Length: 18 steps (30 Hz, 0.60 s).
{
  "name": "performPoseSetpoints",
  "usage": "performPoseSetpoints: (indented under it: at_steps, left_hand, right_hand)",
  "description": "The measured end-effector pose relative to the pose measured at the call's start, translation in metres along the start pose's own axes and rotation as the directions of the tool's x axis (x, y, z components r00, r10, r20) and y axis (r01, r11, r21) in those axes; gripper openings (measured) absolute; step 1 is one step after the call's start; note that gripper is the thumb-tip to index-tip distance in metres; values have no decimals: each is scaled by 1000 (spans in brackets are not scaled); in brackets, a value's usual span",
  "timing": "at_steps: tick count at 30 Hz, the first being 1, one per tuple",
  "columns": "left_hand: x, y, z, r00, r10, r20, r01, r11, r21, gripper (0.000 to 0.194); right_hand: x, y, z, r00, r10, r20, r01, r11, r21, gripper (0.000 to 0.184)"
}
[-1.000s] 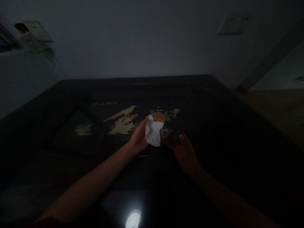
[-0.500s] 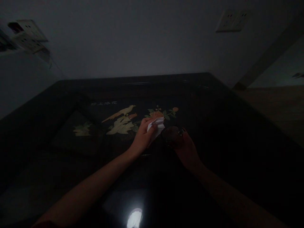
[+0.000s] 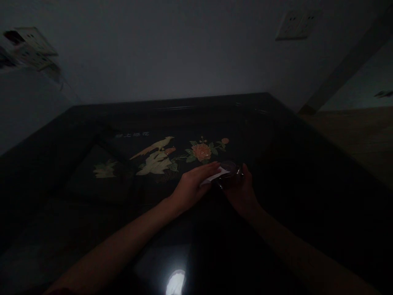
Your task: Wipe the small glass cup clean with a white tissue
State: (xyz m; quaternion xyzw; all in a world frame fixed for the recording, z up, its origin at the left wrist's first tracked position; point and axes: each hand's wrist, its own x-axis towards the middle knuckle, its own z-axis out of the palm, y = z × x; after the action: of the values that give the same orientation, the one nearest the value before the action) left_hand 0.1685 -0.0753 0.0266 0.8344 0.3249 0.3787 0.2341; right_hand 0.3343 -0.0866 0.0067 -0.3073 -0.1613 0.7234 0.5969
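Observation:
The room is very dark. My left hand (image 3: 193, 185) lies with its fingers stretched over a white tissue (image 3: 211, 179), pressing it against a small dark glass object (image 3: 227, 177). My right hand (image 3: 241, 191) is wrapped round that glass object from the right and holds it just above the black lacquered table (image 3: 276, 164). Only a thin strip of the tissue shows under my left fingers. I cannot make out what the glass object is.
The table top bears an inlaid picture of a bird (image 3: 155, 153) and an orange flower (image 3: 201, 151), just beyond my hands. A pale wall stands behind, with sockets at upper right (image 3: 296, 24) and upper left (image 3: 26, 45). A light reflection (image 3: 175, 282) shines near the table's front.
My left hand has folded the white tissue down and flattened over it, so the flower on the table now shows. The glass object and my right hand have shifted slightly right.

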Motion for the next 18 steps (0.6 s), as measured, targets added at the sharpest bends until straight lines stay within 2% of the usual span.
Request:
performPoseSetpoints:
  at_steps: [3, 9, 14, 18]
  left_hand:
    - [-1, -3, -1, 991, 135, 16, -135, 987, 85, 45]
    - [-2, -4, 1, 973, 226, 50, -231, 965, 125, 54]
    - [-4, 0, 2, 949, 310, 61, -315, 944, 96, 56]
    - [-4, 7, 4, 941, 330, 77, -334, 942, 46, 60]
  right_hand:
    - [-1, -3, 3, 1000, 9, 1, -9, 999, 54, 30]
    - [-4, -5, 3, 998, 64, -21, -62, 994, 89, 32]
    - [-1, -3, -2, 998, 31, -62, -28, 998, 62, 32]
    - [-2, -2, -2, 1000, 6, -29, -7, 1000, -23, 36]
